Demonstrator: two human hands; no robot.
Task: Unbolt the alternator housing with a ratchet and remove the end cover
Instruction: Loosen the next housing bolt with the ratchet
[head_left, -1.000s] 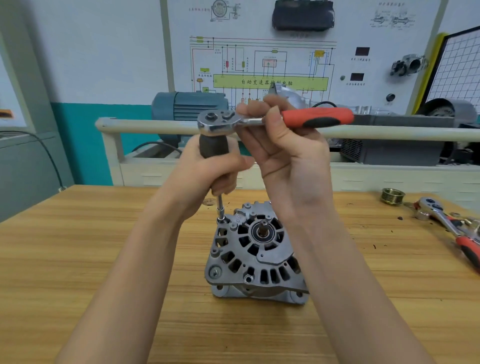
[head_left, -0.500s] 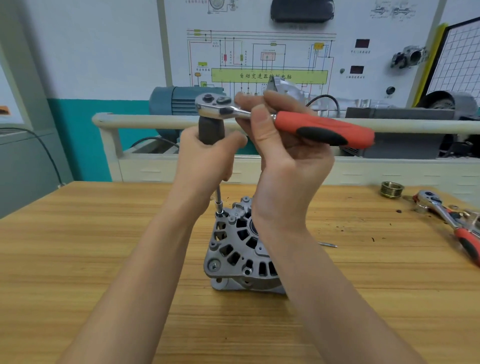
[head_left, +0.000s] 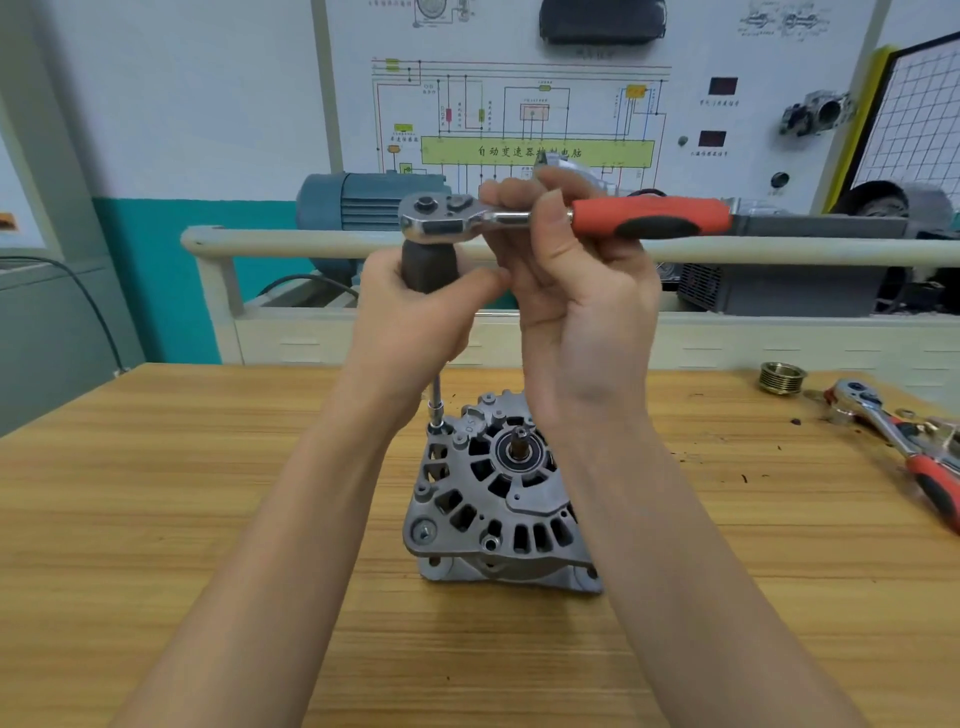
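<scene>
A grey alternator (head_left: 498, 499) stands on the wooden table (head_left: 156, 493), end cover up, its shaft and bearing showing in the middle. A thin extension bar (head_left: 435, 402) rises from a bolt at the cover's upper left into a dark grip (head_left: 428, 265). My left hand (head_left: 415, 322) holds that grip. On top sits the chrome head of a ratchet (head_left: 441, 215) with a red and black handle pointing right. My right hand (head_left: 576, 291) pinches the ratchet's metal neck just behind the head.
A second red-handled ratchet (head_left: 898, 441) and a brass pulley (head_left: 782, 376) lie at the table's right side. Dark specks are scattered near them. Behind the table runs a cream rail (head_left: 779, 252) with a blue motor (head_left: 363, 200) and a wiring-diagram board.
The ratchet handle swung toward me and down, then back to level pointing right. My right wrist moved off the alternator's centre, uncovering the shaft. My left hand kept its hold on the grip.
</scene>
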